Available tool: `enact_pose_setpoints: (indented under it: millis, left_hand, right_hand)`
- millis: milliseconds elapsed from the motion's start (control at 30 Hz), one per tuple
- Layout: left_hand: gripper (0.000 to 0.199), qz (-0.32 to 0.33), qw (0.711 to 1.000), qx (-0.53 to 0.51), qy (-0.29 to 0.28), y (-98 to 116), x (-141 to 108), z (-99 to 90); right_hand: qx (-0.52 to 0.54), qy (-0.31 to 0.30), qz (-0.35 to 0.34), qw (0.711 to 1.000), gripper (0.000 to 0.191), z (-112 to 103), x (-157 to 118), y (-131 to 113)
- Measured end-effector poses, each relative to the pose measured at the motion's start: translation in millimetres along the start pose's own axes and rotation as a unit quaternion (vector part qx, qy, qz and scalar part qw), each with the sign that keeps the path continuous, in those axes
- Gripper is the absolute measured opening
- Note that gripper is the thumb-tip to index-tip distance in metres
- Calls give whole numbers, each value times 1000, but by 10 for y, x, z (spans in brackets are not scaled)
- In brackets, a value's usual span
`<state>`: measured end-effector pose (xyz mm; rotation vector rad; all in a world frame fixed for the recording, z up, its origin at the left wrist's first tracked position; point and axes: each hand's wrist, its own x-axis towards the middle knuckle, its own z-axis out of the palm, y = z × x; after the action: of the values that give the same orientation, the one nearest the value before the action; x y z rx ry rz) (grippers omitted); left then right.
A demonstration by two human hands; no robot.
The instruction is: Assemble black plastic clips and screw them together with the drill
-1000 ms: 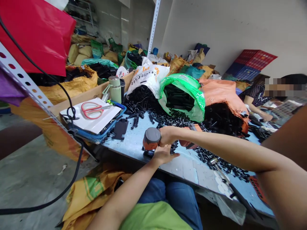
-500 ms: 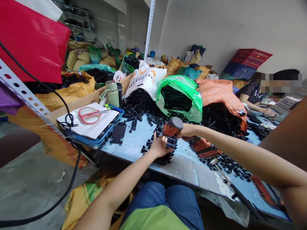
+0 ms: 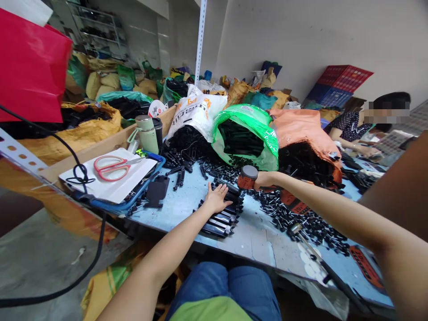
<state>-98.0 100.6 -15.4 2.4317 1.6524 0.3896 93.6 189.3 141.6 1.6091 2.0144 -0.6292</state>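
My left hand (image 3: 217, 199) lies with its fingers spread on top of a row of black plastic strips (image 3: 219, 225) set side by side on the blue table. My right hand (image 3: 265, 180) is wrapped round the handle of an orange and black cordless power driver (image 3: 247, 178). The driver is just right of the far end of the row, and its tip is hidden. Its battery end shows below my right forearm. A heap of black-headed screws (image 3: 314, 234) spreads beneath and beyond that arm.
Bags of black parts line the back: a white bag (image 3: 200, 109), a green bag (image 3: 245, 116) and an orange sack (image 3: 301, 125). Scissors (image 3: 112, 169) rest on a tray at left, near a flask (image 3: 147, 136). A long-handled metal tool (image 3: 309, 247) lies at right. A co-worker (image 3: 354, 129) sits far right.
The driver has shifted right, away from over the strips. My left hand's fingers have spread out flatter, and more of the strips shows. The whole view has turned slightly right.
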Motion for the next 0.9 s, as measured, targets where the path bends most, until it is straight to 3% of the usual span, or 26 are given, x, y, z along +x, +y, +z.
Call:
enact_pose_setpoints:
  millis: [200, 400, 600, 700, 800, 900]
  left_hand:
    - [64, 6, 1000, 2, 6, 24, -14, -31]
    - [65, 10, 1000, -2, -8, 43, 8, -93]
    - [73, 45, 997, -31, -58, 299, -336, -98]
    - [77, 45, 997, -46, -49, 371, -520, -16]
    - [78, 51, 997, -45, -24, 376, -558, 27]
    - [78, 54, 997, -47, -34, 372, -550, -25]
  right_hand:
    - [-27, 0, -40, 999, 26, 41, -243, -64]
    - [-42, -16, -51, 998, 26, 164, -279, -137]
    - [-71, -3, -70, 995, 21, 203, -483, -181]
    - [-83, -25, -79, 993, 21, 249, -579, -177]
    - [-107, -33, -81, 990, 23, 319, -597, -194]
    - [-120, -22, -83, 989, 25, 378, -629, -241]
